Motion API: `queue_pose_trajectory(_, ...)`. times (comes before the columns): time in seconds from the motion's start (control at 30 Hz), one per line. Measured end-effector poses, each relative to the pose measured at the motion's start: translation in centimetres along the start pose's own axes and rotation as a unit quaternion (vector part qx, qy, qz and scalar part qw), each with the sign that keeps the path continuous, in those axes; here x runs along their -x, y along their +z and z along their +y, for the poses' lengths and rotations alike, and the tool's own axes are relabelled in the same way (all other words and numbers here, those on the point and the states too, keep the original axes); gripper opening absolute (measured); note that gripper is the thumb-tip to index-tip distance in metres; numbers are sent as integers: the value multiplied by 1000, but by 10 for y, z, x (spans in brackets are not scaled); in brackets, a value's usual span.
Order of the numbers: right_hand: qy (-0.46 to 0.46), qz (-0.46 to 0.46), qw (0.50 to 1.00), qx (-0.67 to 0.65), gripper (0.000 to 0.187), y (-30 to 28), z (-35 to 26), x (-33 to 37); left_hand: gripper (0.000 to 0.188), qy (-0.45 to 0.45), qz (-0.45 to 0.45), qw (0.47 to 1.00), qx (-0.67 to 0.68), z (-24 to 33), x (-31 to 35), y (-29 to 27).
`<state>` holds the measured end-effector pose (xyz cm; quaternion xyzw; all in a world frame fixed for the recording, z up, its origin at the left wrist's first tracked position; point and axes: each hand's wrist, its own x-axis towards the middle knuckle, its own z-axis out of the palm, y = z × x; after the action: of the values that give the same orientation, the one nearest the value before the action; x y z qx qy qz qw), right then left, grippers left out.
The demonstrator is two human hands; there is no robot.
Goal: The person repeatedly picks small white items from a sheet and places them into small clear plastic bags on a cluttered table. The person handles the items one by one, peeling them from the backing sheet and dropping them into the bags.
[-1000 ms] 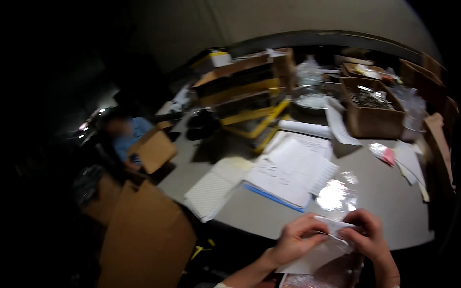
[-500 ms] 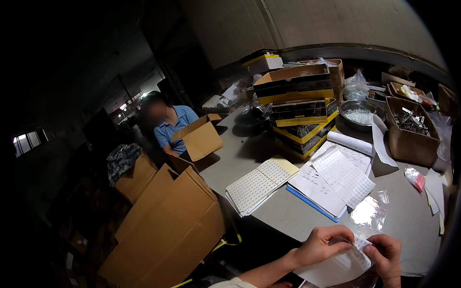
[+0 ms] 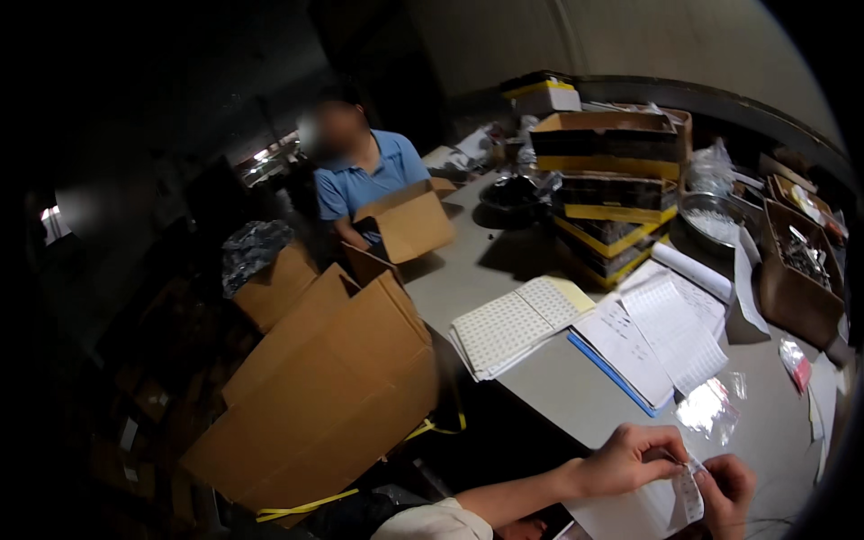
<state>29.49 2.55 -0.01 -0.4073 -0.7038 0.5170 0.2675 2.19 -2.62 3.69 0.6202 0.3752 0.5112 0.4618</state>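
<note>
Close to the table's near edge, my left hand (image 3: 630,463) pinches the upper edge of a white label sheet (image 3: 630,513), thumb against fingers. My right hand (image 3: 729,490) grips the same sheet at its right side, where a strip of small printed labels curls over. The fingertips of both hands are close together. Just beyond them lie clear plastic bags (image 3: 711,407) that shine in the light. A clipboard (image 3: 615,346) with written papers is farther off, with another label sheet (image 3: 675,328) lying across it. To its left rests a stack of printed label sheets (image 3: 517,324).
Black and yellow boxes (image 3: 612,211) are stacked at the table's far side. Right of them are a metal bowl (image 3: 720,220) of small clear pieces and a carton (image 3: 801,270) of metal parts. A person in a blue shirt (image 3: 373,175) sits behind an open carton (image 3: 414,225). Large cardboard (image 3: 333,396) stands left.
The whole view has swung left, so the table and person appear farther right. My hands stay on the label sheet, and its label strip is bent over further. The person's head has turned.
</note>
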Motion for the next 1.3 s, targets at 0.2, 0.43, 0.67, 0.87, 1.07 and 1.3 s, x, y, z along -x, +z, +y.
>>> queue_pose_trajectory(0.2,-47,53,997,-31,21,16,-57,-17,18,-18,-1,1000,-11,-9,0,-9)
queue_pose_trajectory(0.43,-20,-16,993,-115,23,1,-39,-21,14,-12,123,992,-24,-15,-3,-3)
queue_pose_trajectory(0.67,-47,36,993,-101,21,2,-32,-7,13,-12,127,992,-15,-24,-2,4)
queue_pose_trajectory(0.87,-122,66,984,111,24,-1,-36,-16,12,-38,111,993,-31,-27,-8,-2)
queue_pose_trajectory(1.07,-64,-1,992,108,23,-8,-43,-22,11,23,100,988,-115,-33,-10,-7)
queue_pose_trajectory(1.3,-207,104,933,274,29,3,-46,-18,9,17,96,989,-112,-36,-13,-9)
